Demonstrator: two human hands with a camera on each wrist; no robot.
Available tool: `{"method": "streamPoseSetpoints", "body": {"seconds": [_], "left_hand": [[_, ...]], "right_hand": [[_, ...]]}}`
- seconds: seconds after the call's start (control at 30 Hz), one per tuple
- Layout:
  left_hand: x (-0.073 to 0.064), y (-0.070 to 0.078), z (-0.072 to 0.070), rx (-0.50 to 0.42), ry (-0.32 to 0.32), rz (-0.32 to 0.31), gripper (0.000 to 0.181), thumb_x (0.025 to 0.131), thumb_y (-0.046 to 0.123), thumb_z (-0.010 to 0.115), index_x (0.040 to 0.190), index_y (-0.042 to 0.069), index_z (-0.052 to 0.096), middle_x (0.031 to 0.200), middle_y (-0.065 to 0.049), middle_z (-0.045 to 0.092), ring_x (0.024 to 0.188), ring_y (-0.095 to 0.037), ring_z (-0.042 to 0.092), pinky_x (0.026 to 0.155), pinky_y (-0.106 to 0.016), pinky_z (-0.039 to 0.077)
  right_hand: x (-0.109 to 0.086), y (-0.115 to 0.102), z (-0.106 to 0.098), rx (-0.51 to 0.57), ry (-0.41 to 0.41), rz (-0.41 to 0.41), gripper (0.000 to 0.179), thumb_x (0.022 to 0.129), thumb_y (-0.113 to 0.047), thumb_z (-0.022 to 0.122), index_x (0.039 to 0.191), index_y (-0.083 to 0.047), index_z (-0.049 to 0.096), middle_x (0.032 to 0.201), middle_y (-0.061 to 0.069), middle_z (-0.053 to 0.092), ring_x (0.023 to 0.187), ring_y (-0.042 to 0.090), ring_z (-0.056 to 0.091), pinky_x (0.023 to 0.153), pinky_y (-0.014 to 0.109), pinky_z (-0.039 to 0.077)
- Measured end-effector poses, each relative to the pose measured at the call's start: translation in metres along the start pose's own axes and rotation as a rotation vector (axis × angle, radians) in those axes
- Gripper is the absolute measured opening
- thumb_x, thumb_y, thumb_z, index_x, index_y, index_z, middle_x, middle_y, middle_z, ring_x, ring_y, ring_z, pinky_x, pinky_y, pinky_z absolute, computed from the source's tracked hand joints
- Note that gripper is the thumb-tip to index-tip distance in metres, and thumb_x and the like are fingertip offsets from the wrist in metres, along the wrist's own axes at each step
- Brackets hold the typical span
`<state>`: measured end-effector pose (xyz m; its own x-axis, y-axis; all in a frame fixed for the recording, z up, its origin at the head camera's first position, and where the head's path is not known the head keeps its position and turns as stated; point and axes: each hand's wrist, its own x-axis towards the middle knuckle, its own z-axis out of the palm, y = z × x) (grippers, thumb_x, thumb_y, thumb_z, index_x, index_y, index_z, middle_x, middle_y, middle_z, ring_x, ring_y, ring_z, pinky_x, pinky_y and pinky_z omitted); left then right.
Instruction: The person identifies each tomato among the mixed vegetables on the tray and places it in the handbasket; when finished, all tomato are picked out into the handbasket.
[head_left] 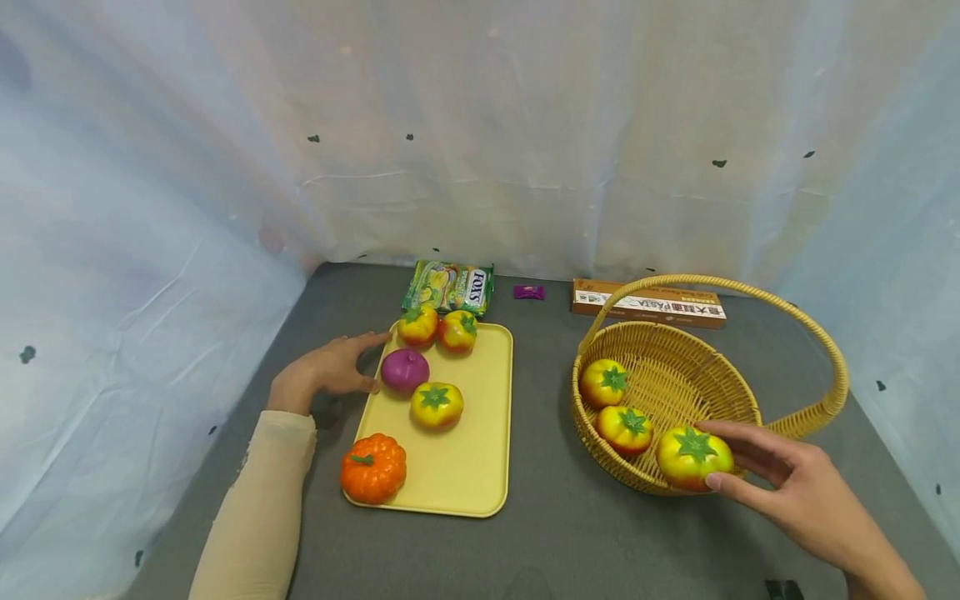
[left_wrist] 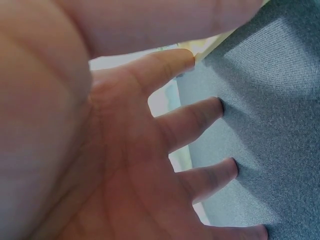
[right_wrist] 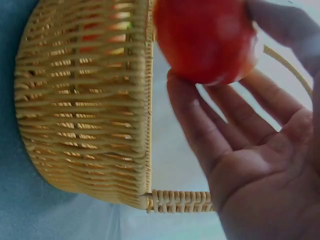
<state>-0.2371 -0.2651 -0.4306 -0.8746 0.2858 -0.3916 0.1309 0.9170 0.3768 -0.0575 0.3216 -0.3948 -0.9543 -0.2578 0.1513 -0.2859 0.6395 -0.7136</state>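
My right hand (head_left: pixel 795 483) pinches a yellow-and-red tomato (head_left: pixel 693 457) with a green leafy top between thumb and fingers, over the front right rim of the wicker basket (head_left: pixel 675 333). From the right wrist view, the red underside of this tomato (right_wrist: pixel 205 40) shows level with the basket's rim. Inside the basket lie two more tomatoes (head_left: pixel 624 431). My left hand (head_left: pixel 326 371) is spread at the left edge of the yellow tray (head_left: pixel 480 450), its fingertips at the grey tabletop and tray edge. Beside it on the tray is a purple onion (head_left: pixel 405 371).
Three tomatoes (head_left: pixel 437 406) and an orange pumpkin (head_left: pixel 373 468) also lie on the tray. Behind stand a green Fox's packet (head_left: pixel 448 287), a small purple wrapped sweet (head_left: pixel 528 292) and a brown pasta box (head_left: pixel 648 302). The basket's tall handle (head_left: pixel 705 282) arches over it.
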Motion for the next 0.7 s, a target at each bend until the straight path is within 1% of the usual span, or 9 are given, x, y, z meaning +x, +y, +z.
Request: {"method": "streamPoseSetpoints", "body": {"seconds": [0.07, 0.1, 0.2, 0.3, 0.4, 0.53, 0.7], "left_hand": [[0.0, 0.0, 0.0, 0.002, 0.001, 0.003, 0.093, 0.095, 0.03, 0.083, 0.173, 0.019, 0.034, 0.178, -0.026, 0.028, 0.16, -0.061, 0.025, 0.124, -0.082, 0.026], [0.0, 0.0, 0.0, 0.002, 0.001, 0.004, 0.093, 0.095, 0.03, 0.083, 0.173, 0.019, 0.034, 0.178, -0.026, 0.028, 0.16, -0.061, 0.025, 0.124, -0.082, 0.026], [0.0, 0.0, 0.0, 0.005, 0.0, 0.003, 0.093, 0.096, 0.031, 0.082, 0.174, 0.019, 0.034, 0.179, -0.025, 0.028, 0.16, -0.061, 0.024, 0.124, -0.082, 0.025], [0.0, 0.0, 0.0, 0.001, 0.0, -0.005, 0.092, 0.096, 0.031, 0.082, 0.174, 0.02, 0.033, 0.179, -0.025, 0.027, 0.161, -0.061, 0.023, 0.124, -0.082, 0.024], [0.001, 0.0, 0.001, -0.001, 0.0, -0.006, 0.093, 0.096, 0.032, 0.083, 0.174, 0.02, 0.034, 0.179, -0.025, 0.027, 0.161, -0.061, 0.024, 0.124, -0.082, 0.025], [0.001, -0.001, 0.001, -0.006, 0.0, 0.005, 0.093, 0.095, 0.031, 0.083, 0.173, 0.02, 0.035, 0.178, -0.026, 0.028, 0.16, -0.06, 0.026, 0.124, -0.081, 0.026], [0.001, -0.002, 0.001, -0.008, 0.004, 0.015, 0.093, 0.095, 0.031, 0.083, 0.173, 0.02, 0.035, 0.178, -0.027, 0.028, 0.16, -0.059, 0.027, 0.125, -0.08, 0.027]], "right_hand": [[0.002, 0.003, 0.0, -0.041, 0.014, 0.012, 0.054, 0.094, -0.008, 0.086, 0.145, -0.017, 0.071, 0.135, -0.024, 0.071, 0.109, -0.006, 0.074, 0.084, 0.014, 0.061], [0.003, 0.005, 0.0, -0.062, 0.019, 0.015, 0.053, 0.094, -0.01, 0.087, 0.144, -0.018, 0.071, 0.134, -0.022, 0.072, 0.108, -0.007, 0.073, 0.083, 0.013, 0.061], [0.008, 0.008, 0.003, -0.108, 0.019, 0.022, 0.052, 0.092, -0.015, 0.09, 0.141, -0.02, 0.073, 0.132, -0.009, 0.076, 0.106, -0.008, 0.072, 0.081, 0.013, 0.061], [0.014, 0.008, 0.008, -0.108, -0.021, 0.039, 0.051, 0.093, -0.018, 0.089, 0.142, -0.017, 0.072, 0.134, 0.006, 0.076, 0.107, -0.01, 0.071, 0.081, 0.016, 0.063], [0.02, 0.005, 0.012, -0.086, -0.065, 0.068, 0.051, 0.094, -0.022, 0.089, 0.142, -0.015, 0.072, 0.137, 0.012, 0.075, 0.11, -0.009, 0.071, 0.082, 0.02, 0.065], [0.026, 0.001, 0.018, -0.073, -0.1, 0.096, 0.05, 0.095, -0.028, 0.088, 0.141, -0.017, 0.073, 0.138, 0.011, 0.074, 0.113, -0.007, 0.071, 0.085, 0.021, 0.065], [0.035, -0.004, 0.024, -0.056, -0.101, 0.082, 0.045, 0.095, -0.03, 0.088, 0.137, -0.022, 0.074, 0.135, 0.005, 0.076, 0.114, -0.004, 0.072, 0.089, 0.021, 0.064]]}}
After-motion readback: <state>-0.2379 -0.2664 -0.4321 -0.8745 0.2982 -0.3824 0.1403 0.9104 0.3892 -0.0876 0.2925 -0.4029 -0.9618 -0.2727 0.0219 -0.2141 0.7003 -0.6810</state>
